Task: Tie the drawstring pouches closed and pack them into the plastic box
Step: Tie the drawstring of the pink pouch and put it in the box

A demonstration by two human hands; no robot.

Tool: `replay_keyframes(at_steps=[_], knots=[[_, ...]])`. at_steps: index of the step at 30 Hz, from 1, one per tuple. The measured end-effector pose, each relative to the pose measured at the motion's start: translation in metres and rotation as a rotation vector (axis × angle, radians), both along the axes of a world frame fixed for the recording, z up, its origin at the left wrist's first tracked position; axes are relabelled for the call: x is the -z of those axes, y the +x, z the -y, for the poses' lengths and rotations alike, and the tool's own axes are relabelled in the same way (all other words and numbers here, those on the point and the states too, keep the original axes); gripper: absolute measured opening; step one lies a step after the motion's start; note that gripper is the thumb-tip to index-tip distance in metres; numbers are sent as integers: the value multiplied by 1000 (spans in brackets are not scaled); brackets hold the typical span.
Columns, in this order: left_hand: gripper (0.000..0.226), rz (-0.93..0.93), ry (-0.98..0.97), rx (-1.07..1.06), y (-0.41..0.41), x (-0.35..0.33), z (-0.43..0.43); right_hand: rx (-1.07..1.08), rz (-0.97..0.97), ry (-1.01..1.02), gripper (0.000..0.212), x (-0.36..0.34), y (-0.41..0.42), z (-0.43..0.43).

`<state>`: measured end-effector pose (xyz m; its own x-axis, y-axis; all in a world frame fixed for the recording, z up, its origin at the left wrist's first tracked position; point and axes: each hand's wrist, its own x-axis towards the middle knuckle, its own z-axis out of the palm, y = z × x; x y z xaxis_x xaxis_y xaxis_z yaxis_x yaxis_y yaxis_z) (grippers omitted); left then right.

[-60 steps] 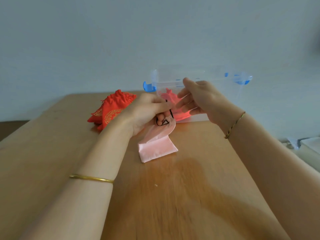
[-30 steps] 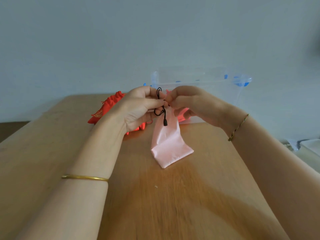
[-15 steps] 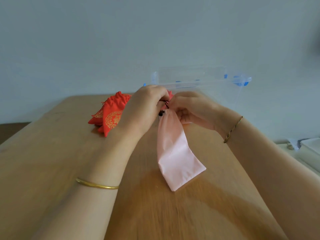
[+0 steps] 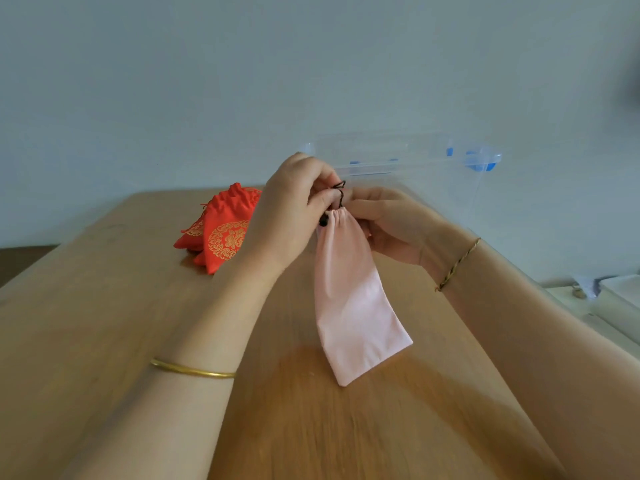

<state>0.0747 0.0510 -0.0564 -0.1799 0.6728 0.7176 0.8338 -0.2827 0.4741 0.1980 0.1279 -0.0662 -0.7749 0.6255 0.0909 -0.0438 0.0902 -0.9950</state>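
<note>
**Operator:** Above the middle of the wooden table (image 4: 104,323), both hands hold the pink pouch (image 4: 349,306) by its gathered neck. I see the left hand (image 4: 291,216) with fingertips pinched together on the black drawstring (image 4: 339,192), a loop of it showing just above the knuckles. The right hand (image 4: 388,223) is closed on the neck from the other side, fingers curled behind the fabric. The pouch hangs tilted; I cannot tell whether its bottom corner touches the table.

**Observer:** Handling notes?

**Operator:** Judged light and limp: it drapes flat, no bulge, so likely empty or nearly so. Fabric looks smooth, probably slippery; the cord is thin and easy to lose. Best hold is right at the puckered neck, one hand fixing the gathers, the other working the cord close to the black bead (image 4: 323,223). Gripping the body would only bunch cloth.

**Observer:** Step in hand?

**Operator:** Tying, I judge. The mouth is already drawn shut; whether a knot is formed is hidden between the fingers.

**Observer:** Other items?

**Operator:** Red pouches (image 4: 221,233) with gold pattern lie heaped on the table, beside the left hand on its outer side. The clear plastic box (image 4: 433,174) with blue clips stands behind the hands at the far edge. Its contents are hidden from here.
</note>
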Motion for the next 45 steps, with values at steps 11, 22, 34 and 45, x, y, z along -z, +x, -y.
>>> replay_keyframes(at_steps=[11, 22, 34, 45], knots=[[17, 343, -122, 181, -3, -3, 4, 61, -142, -301, 34, -5, -9, -5], [16, 666, -174, 105, -5, -1, 4, 446, -4, 577, 23, -6, -5, -3], [18, 1155, -142, 213, -6, -15, 9, 489, 453, 738, 9, -6, 8, -18], [19, 1043, -216, 355, -8, -6, 5, 489, 269, 461, 13, -15, 4, -9]])
